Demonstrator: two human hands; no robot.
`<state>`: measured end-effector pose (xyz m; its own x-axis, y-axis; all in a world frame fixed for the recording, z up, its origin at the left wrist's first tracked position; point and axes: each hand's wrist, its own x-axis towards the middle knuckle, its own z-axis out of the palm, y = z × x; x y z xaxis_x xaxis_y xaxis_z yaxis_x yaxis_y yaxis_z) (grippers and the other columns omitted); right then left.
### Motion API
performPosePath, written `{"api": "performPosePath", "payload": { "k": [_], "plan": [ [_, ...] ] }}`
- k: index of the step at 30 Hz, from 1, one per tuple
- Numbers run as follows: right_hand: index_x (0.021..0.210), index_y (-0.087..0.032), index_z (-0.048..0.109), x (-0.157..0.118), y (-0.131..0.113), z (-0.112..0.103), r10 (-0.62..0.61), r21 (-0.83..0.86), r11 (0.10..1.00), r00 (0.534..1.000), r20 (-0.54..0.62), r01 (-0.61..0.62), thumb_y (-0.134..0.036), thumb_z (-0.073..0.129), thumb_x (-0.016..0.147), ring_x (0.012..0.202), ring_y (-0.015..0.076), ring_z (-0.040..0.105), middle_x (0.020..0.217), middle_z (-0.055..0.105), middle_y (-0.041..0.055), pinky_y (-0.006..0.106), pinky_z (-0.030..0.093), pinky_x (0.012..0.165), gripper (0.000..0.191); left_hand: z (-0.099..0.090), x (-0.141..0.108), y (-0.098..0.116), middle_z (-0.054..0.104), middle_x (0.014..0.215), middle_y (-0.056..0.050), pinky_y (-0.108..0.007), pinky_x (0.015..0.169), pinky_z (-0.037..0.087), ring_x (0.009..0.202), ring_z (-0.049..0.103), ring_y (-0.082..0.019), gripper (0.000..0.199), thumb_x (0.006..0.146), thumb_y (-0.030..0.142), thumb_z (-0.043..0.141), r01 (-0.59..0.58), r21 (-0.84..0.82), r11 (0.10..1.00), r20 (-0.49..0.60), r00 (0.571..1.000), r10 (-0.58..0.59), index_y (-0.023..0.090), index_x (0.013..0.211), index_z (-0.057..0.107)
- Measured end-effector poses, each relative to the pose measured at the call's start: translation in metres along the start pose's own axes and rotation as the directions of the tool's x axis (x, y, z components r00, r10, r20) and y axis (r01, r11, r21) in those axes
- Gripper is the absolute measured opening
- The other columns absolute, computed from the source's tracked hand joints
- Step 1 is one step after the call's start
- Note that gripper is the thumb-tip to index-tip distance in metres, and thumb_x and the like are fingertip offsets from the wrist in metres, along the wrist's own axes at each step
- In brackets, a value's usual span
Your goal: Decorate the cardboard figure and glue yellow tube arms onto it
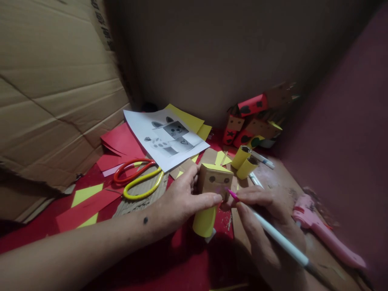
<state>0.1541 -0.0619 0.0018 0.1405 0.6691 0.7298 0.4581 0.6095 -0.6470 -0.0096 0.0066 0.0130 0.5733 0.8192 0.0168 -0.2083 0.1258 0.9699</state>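
Observation:
My left hand (188, 196) is closed around a small cardboard figure (214, 185), its thumb lying across the front. The figure has a boxy brown head with two dark eyes, a yellow top and a yellow tube (205, 222) as its body. In my right hand (266, 218) is a white marker (281, 238) with a pink tip. That tip touches or nearly touches the figure's face below the right eye, where a faint pinkish mark shows. Behind the figure lies a printed sheet (172, 139) with a picture of a similar animal figure.
Red-and-yellow scissors (144, 186) lie left of the hands among red paper (121, 141) and yellow strips. Two yellow tubes (241, 157) stand behind. Finished-looking red figures (251, 106) are piled at the back right. A pink glue gun (327, 234) lies right. Large cardboard (54, 93) rises at left.

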Motion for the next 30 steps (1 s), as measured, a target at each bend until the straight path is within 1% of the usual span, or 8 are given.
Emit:
{"api": "performPosePath", "payload": {
  "k": [3,7,12,15,20,24,27,30],
  "plan": [
    [0.088,-0.023,0.066,0.001,0.000,0.000,0.006,0.010,1.000,1.000,0.013,-0.006,-0.005,0.064,0.085,0.076,0.0144,0.072,0.081,0.072,-0.0005,0.021,0.060,0.063,0.018,0.000,-0.001,0.000,0.066,0.132,-0.012,-0.040,0.102,0.049,0.120,0.064,-0.028,0.044,0.080,0.023,0.076,0.009,0.005,1.000,0.004,1.000,-0.009,0.019,0.117,0.053],
    [0.091,-0.023,0.065,0.000,0.003,-0.003,0.003,-0.003,1.000,0.999,0.033,-0.003,-0.006,0.062,0.088,0.080,0.0143,0.073,0.083,0.072,0.0000,0.019,0.059,0.062,0.017,-0.001,-0.001,-0.001,0.068,0.130,-0.012,-0.041,0.101,0.049,0.119,0.064,-0.029,0.046,0.079,0.024,0.077,0.003,0.003,1.000,0.002,1.000,-0.003,0.018,0.118,0.054],
    [0.097,-0.025,0.062,-0.004,0.006,-0.006,0.008,-0.081,0.997,0.996,0.089,0.000,-0.011,0.061,0.093,0.088,0.0119,0.070,0.090,0.070,-0.0010,0.020,0.059,0.079,0.014,-0.001,0.000,0.000,0.069,0.126,-0.010,-0.041,0.102,0.049,0.119,0.064,-0.029,0.042,0.079,0.023,0.077,0.002,-0.001,1.000,0.010,1.000,-0.002,0.019,0.115,0.055],
    [0.098,-0.025,0.062,-0.005,0.006,-0.007,0.016,-0.080,0.997,0.995,0.099,-0.008,-0.013,0.060,0.095,0.086,0.0117,0.071,0.090,0.071,-0.0014,0.020,0.060,0.077,0.013,0.000,0.000,0.000,0.069,0.124,-0.010,-0.042,0.102,0.049,0.118,0.065,-0.029,0.045,0.079,0.022,0.076,0.011,-0.018,1.000,0.005,1.000,-0.011,0.019,0.119,0.055],
    [0.097,-0.025,0.063,-0.005,0.004,-0.007,0.057,-0.071,0.996,0.996,0.074,-0.052,-0.015,0.060,0.095,0.085,0.0157,0.071,0.089,0.071,0.0009,0.025,0.061,0.074,0.010,0.001,-0.001,0.001,0.070,0.124,-0.010,-0.042,0.101,0.049,0.117,0.065,-0.029,0.047,0.078,0.020,0.076,0.016,-0.044,0.999,0.016,1.000,-0.016,0.019,0.120,0.055],
    [0.099,-0.026,0.063,-0.008,0.003,-0.009,0.059,-0.064,0.996,0.996,0.073,-0.055,-0.014,0.061,0.093,0.082,0.0152,0.073,0.089,0.072,0.0003,0.024,0.061,0.069,0.013,0.000,0.000,0.001,0.069,0.125,-0.011,-0.042,0.101,0.049,0.119,0.064,-0.029,0.047,0.078,0.022,0.077,0.021,-0.029,0.999,0.016,1.000,-0.021,0.019,0.120,0.055],
    [0.103,-0.027,0.063,-0.010,0.006,-0.010,0.098,0.000,0.995,0.994,0.053,-0.098,-0.014,0.060,0.094,0.073,0.0141,0.074,0.082,0.074,-0.0022,0.024,0.061,0.066,0.016,-0.001,0.000,0.001,0.068,0.129,-0.011,-0.042,0.103,0.048,0.122,0.062,-0.030,0.049,0.078,0.024,0.078,0.017,-0.027,0.999,0.009,1.000,-0.017,0.020,0.121,0.054],
    [0.108,-0.027,0.064,-0.008,0.012,-0.010,0.098,0.022,0.995,0.995,-0.009,-0.097,-0.015,0.058,0.096,0.065,0.0136,0.072,0.072,0.072,-0.0041,0.025,0.058,0.064,0.019,-0.002,0.000,0.000,0.067,0.129,-0.011,-0.042,0.104,0.046,0.123,0.061,-0.031,0.047,0.078,0.026,0.078,-0.003,-0.008,1.000,-0.014,1.000,0.003,0.019,0.119,0.057]
  ]
}}
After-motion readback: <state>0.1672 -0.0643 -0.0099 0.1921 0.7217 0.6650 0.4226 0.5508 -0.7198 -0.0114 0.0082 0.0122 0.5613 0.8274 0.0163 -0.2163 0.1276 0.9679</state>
